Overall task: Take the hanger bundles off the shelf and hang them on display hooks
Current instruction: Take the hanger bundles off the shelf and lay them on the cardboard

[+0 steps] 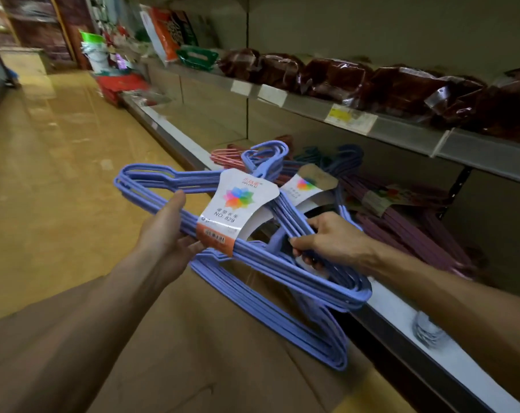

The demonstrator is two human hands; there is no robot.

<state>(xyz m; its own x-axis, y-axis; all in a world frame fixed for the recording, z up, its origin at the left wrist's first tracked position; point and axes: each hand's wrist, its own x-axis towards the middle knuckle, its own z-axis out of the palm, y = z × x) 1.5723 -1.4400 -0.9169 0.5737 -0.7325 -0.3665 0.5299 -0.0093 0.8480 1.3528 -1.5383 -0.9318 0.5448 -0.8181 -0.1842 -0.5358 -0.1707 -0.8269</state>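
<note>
Two bare forearms, sleeveless, left hand [166, 234], right hand [331, 239]

The bottom shelf [193, 146] beside me carried loose heaps of bundled hangers: a pink bundle [226, 158] at the back, purple bundles [413, 231] lying flat to my right, and a few blue ones [346, 158] between them. The upper shelf [401, 131] bore dark red wrapped packs [333, 77], possibly more hangers.
</note>
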